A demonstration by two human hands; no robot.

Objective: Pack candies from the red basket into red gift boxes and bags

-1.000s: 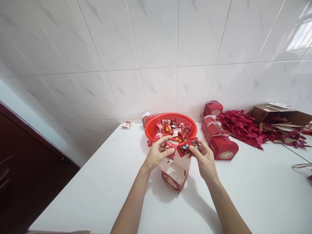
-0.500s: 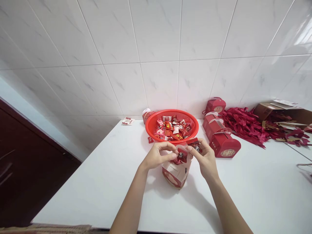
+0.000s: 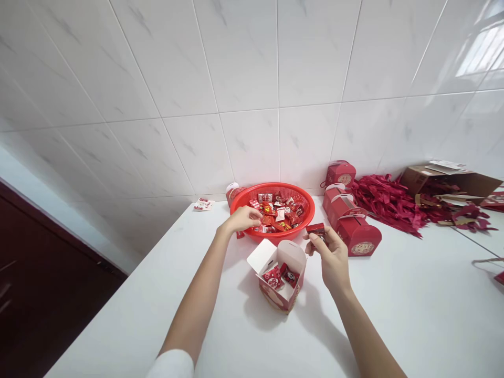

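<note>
In the head view my left hand (image 3: pixel 243 219) reaches over the near left rim of a red plastic basket (image 3: pixel 311 216), fingers bent and slightly apart above the wrapped candies (image 3: pixel 280 212); I see nothing held in it. My right hand (image 3: pixel 333 257) pinches a dark red wrapped candy (image 3: pixel 316 229) between thumb and fingers, right of the basket's front edge. Below and between my hands stands a small red gift box (image 3: pixel 277 299) with its white-lined flaps open. Inside it lie a red-and-white candy packet (image 3: pixel 273 277) and a dark red candy (image 3: pixel 289 275).
Several closed red gift boxes (image 3: pixel 359 236) stand right of the basket, and another box (image 3: pixel 234 192) is behind its left side. Dark red ribbons (image 3: pixel 388 202) spill beside an open cardboard box (image 3: pixel 417 181). White-and-red cards (image 3: pixel 203 205) lie at the back left of the white table (image 3: pixel 173 304).
My left hand has moved from above the gift box up to the basket. A dark red candy now shows inside the gift box. My right hand keeps its candy, now slightly away from the box.
</note>
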